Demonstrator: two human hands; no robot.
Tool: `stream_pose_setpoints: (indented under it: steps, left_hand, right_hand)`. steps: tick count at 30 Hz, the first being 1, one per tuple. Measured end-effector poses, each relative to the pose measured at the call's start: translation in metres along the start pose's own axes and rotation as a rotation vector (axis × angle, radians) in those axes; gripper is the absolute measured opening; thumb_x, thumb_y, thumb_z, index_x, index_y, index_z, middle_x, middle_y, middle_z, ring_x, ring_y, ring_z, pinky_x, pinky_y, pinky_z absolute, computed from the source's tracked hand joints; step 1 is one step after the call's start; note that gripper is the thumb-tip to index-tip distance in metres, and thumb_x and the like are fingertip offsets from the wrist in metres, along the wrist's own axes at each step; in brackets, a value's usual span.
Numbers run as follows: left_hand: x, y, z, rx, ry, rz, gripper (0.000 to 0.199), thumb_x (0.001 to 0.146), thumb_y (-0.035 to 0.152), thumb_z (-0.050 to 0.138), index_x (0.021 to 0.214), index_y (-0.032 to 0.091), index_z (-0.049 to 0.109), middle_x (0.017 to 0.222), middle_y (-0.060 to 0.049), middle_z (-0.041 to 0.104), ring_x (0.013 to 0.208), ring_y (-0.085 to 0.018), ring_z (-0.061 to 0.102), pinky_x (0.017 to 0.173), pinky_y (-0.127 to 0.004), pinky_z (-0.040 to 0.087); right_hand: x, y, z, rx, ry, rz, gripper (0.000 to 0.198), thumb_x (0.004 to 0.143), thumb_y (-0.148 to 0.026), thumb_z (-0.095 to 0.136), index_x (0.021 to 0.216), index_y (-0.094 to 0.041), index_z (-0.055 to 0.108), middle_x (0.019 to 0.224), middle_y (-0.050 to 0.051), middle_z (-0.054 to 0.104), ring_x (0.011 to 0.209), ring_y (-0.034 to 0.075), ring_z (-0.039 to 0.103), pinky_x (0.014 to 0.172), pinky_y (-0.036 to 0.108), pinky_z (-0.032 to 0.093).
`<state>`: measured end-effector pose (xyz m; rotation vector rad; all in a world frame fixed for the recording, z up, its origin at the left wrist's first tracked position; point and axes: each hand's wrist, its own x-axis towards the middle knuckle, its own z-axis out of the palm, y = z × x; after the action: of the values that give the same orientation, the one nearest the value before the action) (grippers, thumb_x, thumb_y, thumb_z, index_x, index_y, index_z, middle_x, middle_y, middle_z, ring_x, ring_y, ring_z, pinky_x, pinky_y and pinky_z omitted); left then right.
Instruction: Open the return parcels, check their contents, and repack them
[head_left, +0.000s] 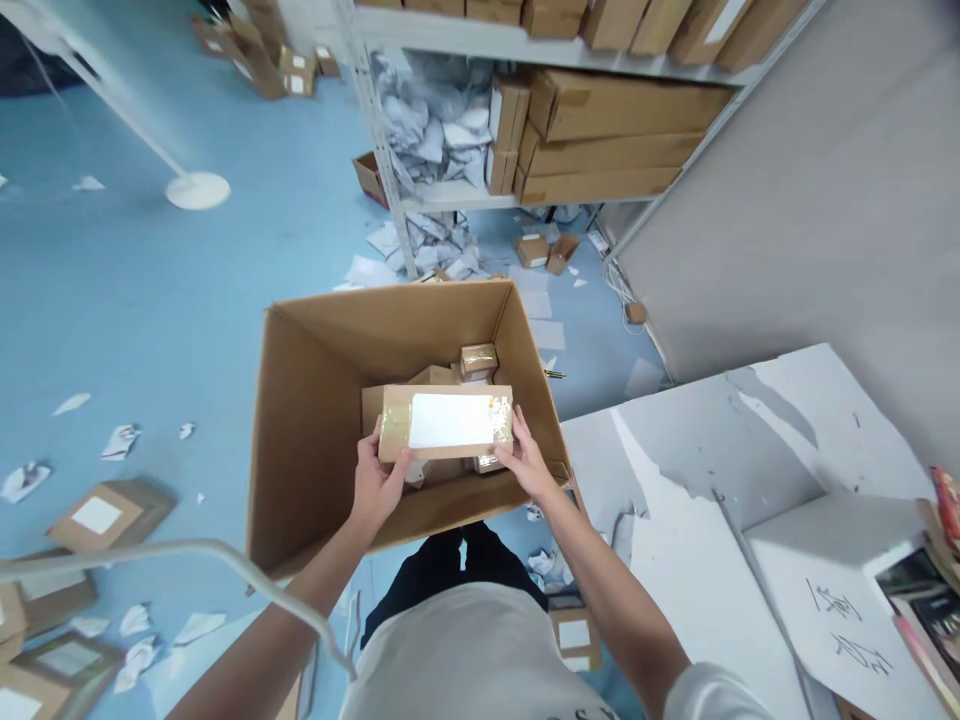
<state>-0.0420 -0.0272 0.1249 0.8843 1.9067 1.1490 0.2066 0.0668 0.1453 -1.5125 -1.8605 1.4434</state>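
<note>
Between my two hands is a long brown cardboard box (397,425) with a white label on its upper face and shiny clear tape at both ends. My left hand (379,480) grips its left end, thumb at the near edge. The right end is held by my right hand (529,460), with the thumb below and fingers along the side. Under it stands a large open carton (307,400), and the box is over its opening. Several smaller parcels lie inside the carton, among them a small taped box (478,360) near the far right corner. The held box hides part of them.
A white table (697,480) adjoins the carton on the right. Ahead, a metal shelf (450,35) holds long boxes and grey bags. Labelled boxes (105,515) and paper scraps lie on the blue floor at left. A pale curved bar (217,550) crosses the lower left.
</note>
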Motion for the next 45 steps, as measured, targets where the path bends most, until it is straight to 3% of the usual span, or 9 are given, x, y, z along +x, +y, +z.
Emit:
stream_pose_setpoints:
  steps: [4, 9, 16, 20, 26, 34, 39, 45]
  left_hand:
    - [-0.051, 0.014, -0.012, -0.094, 0.084, 0.068, 0.051, 0.078, 0.047, 0.063, 0.117, 0.022, 0.042, 0.119, -0.011, 0.055, 0.104, -0.026, 0.061, 0.080, -0.041, 0.056]
    - [-0.090, 0.013, -0.007, -0.173, 0.094, 0.118, 0.054, 0.078, 0.048, 0.063, 0.118, 0.017, 0.041, 0.122, -0.015, 0.053, 0.107, -0.025, 0.059, 0.084, -0.040, 0.053]
    - [-0.090, 0.019, 0.001, -0.174, -0.109, 0.175, 0.054, 0.077, 0.046, 0.065, 0.116, 0.017, 0.043, 0.118, -0.014, 0.057, 0.106, -0.025, 0.061, 0.086, -0.040, 0.053]
    - [-0.082, 0.038, 0.023, -0.133, -0.286, 0.216, 0.054, 0.074, 0.045, 0.068, 0.114, 0.017, 0.045, 0.114, -0.013, 0.060, 0.105, -0.026, 0.062, 0.085, -0.040, 0.053]
    - [-0.085, 0.071, 0.095, -0.121, -0.575, 0.332, 0.051, 0.075, 0.045, 0.067, 0.111, 0.018, 0.044, 0.113, -0.012, 0.060, 0.106, -0.025, 0.061, 0.086, -0.040, 0.052]
    - [-0.134, 0.094, 0.227, -0.085, -0.970, 0.350, 0.050, 0.069, 0.043, 0.071, 0.104, 0.019, 0.044, 0.106, -0.010, 0.061, 0.099, -0.023, 0.063, 0.083, -0.038, 0.053]
    - [-0.183, 0.091, 0.309, 0.000, -1.176, 0.375, 0.049, 0.071, 0.042, 0.069, 0.107, 0.019, 0.044, 0.110, -0.011, 0.061, 0.102, -0.023, 0.063, 0.086, -0.040, 0.052]
    - [-0.232, 0.071, 0.388, 0.112, -1.333, 0.412, 0.052, 0.072, 0.044, 0.069, 0.109, 0.019, 0.044, 0.113, -0.012, 0.061, 0.107, -0.024, 0.061, 0.091, -0.041, 0.050]
  right_hand:
    - [-0.056, -0.018, -0.002, 0.369, 0.000, -0.134, 0.096, 0.078, -0.064, 0.058, 0.152, -0.024, 0.013, 0.157, 0.006, 0.019, 0.143, 0.023, 0.026, 0.114, 0.040, 0.030]
    - [-0.095, -0.012, 0.007, 0.612, 0.093, -0.137, 0.102, 0.065, -0.064, 0.071, 0.149, -0.026, 0.027, 0.151, 0.004, 0.035, 0.139, 0.028, 0.034, 0.116, 0.045, 0.026]
    - [-0.128, 0.009, 0.004, 0.629, 0.256, -0.138, 0.098, 0.068, -0.061, 0.071, 0.149, -0.026, 0.028, 0.150, 0.003, 0.037, 0.137, 0.028, 0.037, 0.115, 0.045, 0.028]
    - [-0.155, 0.021, -0.011, 0.585, 0.397, -0.143, 0.097, 0.070, -0.061, 0.068, 0.150, -0.025, 0.025, 0.153, 0.004, 0.031, 0.140, 0.027, 0.032, 0.116, 0.043, 0.027]
    - [-0.213, 0.054, -0.040, 0.618, 0.659, -0.084, 0.097, 0.072, -0.058, 0.069, 0.150, -0.022, 0.025, 0.153, 0.005, 0.032, 0.140, 0.028, 0.031, 0.117, 0.045, 0.025]
    - [-0.306, 0.129, -0.062, 0.722, 1.042, 0.003, 0.099, 0.070, -0.054, 0.072, 0.150, -0.020, 0.024, 0.154, 0.005, 0.026, 0.141, 0.028, 0.029, 0.117, 0.044, 0.026]
    - [-0.362, 0.180, -0.074, 0.814, 1.184, 0.060, 0.099, 0.071, -0.051, 0.073, 0.151, -0.022, 0.020, 0.154, 0.003, 0.025, 0.141, 0.026, 0.029, 0.118, 0.046, 0.023]
    - [-0.414, 0.234, -0.102, 0.859, 1.225, 0.157, 0.109, 0.068, -0.054, 0.074, 0.152, -0.018, 0.015, 0.156, 0.007, 0.019, 0.144, 0.025, 0.022, 0.118, 0.041, 0.019]
